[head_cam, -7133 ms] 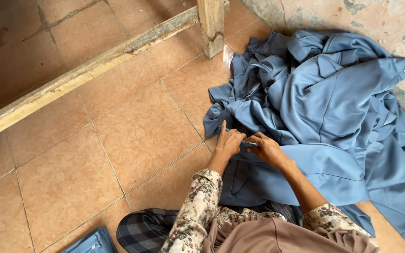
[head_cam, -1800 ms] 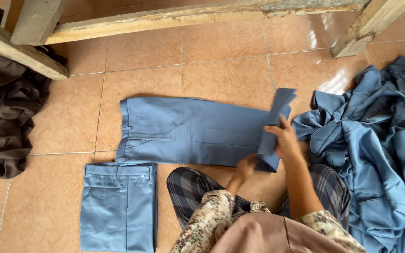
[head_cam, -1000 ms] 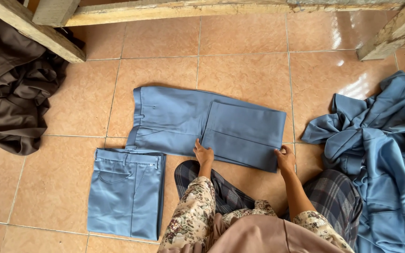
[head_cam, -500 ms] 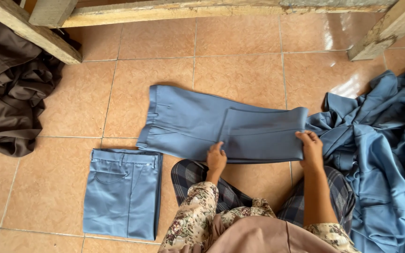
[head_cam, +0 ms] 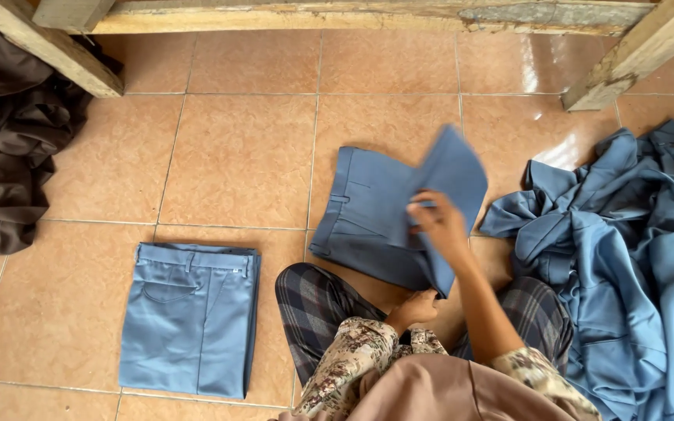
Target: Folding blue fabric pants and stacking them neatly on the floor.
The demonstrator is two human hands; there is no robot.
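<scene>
Blue trousers [head_cam: 364, 218] lie on the tiled floor in front of my knees, waistband to the left. My right hand [head_cam: 440, 226] grips the leg end, which is lifted off the floor and swung over the waist part. Lower down, my left hand [head_cam: 415, 306] pinches the near edge of the same trousers at the fold. A second pair of blue trousers [head_cam: 189, 316] lies folded flat on the floor to the left of my checked-cloth leg.
A heap of loose blue garments [head_cam: 626, 257] fills the right side. Crumpled brown cloth [head_cam: 9, 156] lies at far left. Wooden beams [head_cam: 352, 15] run along the top, with slanted posts at the top left [head_cam: 48, 51] and top right [head_cam: 633, 58].
The trousers were lying flat, folded once, under both hands. Now my right hand has lifted the leg end and carries it leftward over the waist part; my left hand has moved to the near edge.
</scene>
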